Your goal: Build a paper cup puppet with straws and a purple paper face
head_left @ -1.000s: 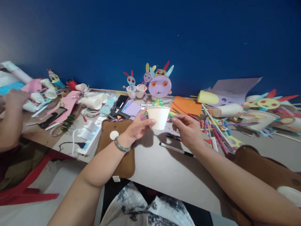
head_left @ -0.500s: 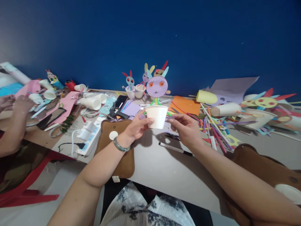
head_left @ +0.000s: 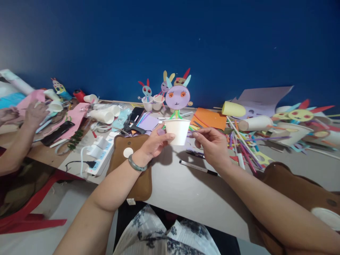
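My left hand [head_left: 156,141] is closed around the left side of a white paper cup [head_left: 178,132], held upright above the table. From the cup rises a rabbit figure with a round lilac paper face [head_left: 177,97], orange eyes and pale blue ears, on green stems. A small purple round piece [head_left: 160,131] shows beside my left fingers. At the cup's right side, my right hand [head_left: 211,145] pinches a small purple piece [head_left: 189,134], mostly hidden by the fingertips. A white marker [head_left: 195,167] with a black cap and a dark pen [head_left: 195,153] lie below.
Finished-looking rabbit cups [head_left: 147,102] stand by the blue wall. A glue gun [head_left: 132,127], power strip [head_left: 102,156] and brown cushion [head_left: 138,180] lie left; scattered coloured sticks [head_left: 247,152] and an orange sheet [head_left: 209,118] right. Another person's hand [head_left: 35,113] is far left.
My right fingertips have shifted slightly right, and the cup stays almost still. The other person's hand at the left has lifted, showing more of the dark phone below it.
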The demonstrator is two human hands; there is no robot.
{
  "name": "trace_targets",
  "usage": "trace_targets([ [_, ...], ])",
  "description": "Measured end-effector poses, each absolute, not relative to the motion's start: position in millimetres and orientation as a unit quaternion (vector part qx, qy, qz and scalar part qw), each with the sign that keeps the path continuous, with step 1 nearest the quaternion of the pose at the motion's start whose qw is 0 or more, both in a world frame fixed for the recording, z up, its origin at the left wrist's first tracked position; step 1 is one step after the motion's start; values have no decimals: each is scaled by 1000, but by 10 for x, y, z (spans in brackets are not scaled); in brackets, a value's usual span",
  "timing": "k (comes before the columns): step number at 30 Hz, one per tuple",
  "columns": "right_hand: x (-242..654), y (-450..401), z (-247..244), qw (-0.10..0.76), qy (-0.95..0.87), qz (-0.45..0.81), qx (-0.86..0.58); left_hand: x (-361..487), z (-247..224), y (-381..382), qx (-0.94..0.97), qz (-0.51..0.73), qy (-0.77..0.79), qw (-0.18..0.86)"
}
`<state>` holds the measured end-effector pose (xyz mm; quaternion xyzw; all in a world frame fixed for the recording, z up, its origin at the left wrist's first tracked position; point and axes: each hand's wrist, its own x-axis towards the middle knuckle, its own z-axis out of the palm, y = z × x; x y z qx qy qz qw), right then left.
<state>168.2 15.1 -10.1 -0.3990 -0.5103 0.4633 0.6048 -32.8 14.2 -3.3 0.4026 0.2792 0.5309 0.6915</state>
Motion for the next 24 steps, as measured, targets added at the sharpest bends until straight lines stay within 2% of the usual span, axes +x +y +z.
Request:
trace_targets([
  [24,1646,51,24,566,-555,429,-433,-297,30,105,397,513,286,705],
])
